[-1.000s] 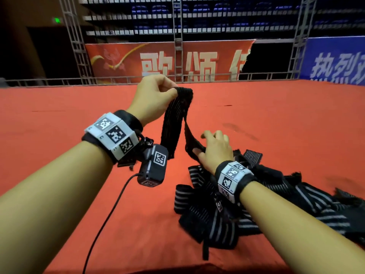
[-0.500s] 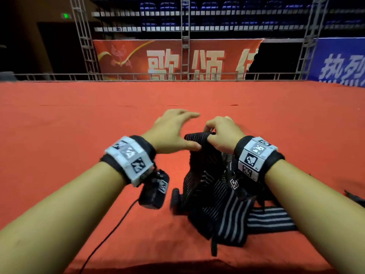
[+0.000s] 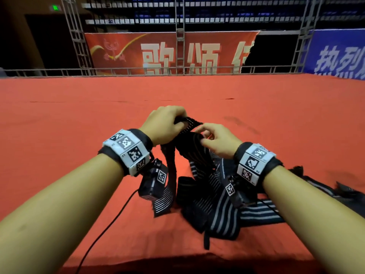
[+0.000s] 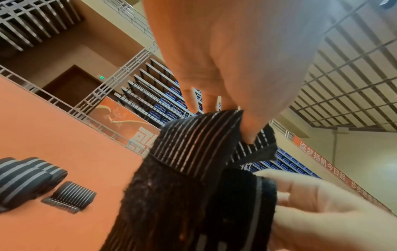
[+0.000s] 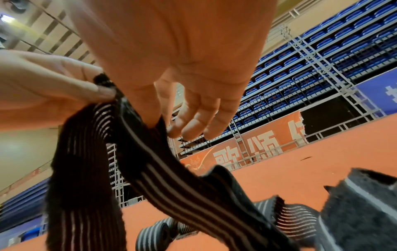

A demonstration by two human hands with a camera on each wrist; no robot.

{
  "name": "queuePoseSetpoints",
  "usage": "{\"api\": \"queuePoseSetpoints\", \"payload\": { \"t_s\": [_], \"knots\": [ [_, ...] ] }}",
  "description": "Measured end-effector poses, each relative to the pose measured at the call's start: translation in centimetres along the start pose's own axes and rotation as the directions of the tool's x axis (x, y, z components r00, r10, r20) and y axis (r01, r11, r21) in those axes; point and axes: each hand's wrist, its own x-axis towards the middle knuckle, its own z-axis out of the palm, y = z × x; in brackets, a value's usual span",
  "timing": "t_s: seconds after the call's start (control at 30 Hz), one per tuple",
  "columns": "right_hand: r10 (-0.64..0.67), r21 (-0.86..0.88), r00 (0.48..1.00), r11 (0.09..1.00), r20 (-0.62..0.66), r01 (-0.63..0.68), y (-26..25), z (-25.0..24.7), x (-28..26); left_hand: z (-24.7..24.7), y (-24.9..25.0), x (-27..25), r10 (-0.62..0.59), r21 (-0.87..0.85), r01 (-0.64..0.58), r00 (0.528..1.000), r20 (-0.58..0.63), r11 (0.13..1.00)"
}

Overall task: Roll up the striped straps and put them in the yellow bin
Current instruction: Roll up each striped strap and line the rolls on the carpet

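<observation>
Strap (image 3: 189, 133) drooping lengthwise from both hands

dim hall, the stands in the head view nearly black, while the red bench (image 3: 59, 115) is evenly lit from overhead. a dark shadow lies along its near edge. straight rails bow at the frame edges. in both wrist views the palms fill the frame, soft and blurred, and grainy.

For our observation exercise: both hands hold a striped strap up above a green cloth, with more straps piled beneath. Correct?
One detail is wrong: the cloth is red, not green, as the head view shows. Both the left hand and right hand do hold the striped strap above the pile.
</observation>
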Motion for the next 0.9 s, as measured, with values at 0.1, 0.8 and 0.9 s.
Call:
{"api": "queuePoseSetpoints", "payload": {
  "t_s": [0.1, 0.8, 0.9],
  "knots": [
    [-0.011, -0.115, 0.996, 0.993, -0.090, 0.001, 0.6, 0.3, -0.1, -0.5, -0.5, -0.2, -0.012, -0.046, 0.011, 1.000, -0.017, 0.999],
    [-0.066, 0.185, 0.963, 0.976, -0.260, 0.117, -3.0, 0.2, -1.6, -1.8, 0.3, -1.8, -0.204, -0.703, 0.062, 0.971, -0.120, 0.708],
    [-0.175, 0.254, 0.912, 0.926, -0.370, 0.281, -6.0, 0.1, -0.5, -2.8, 1.0, -2.3, -0.177, -0.767, 0.028, 0.978, -0.112, 0.641]
  ]
}}
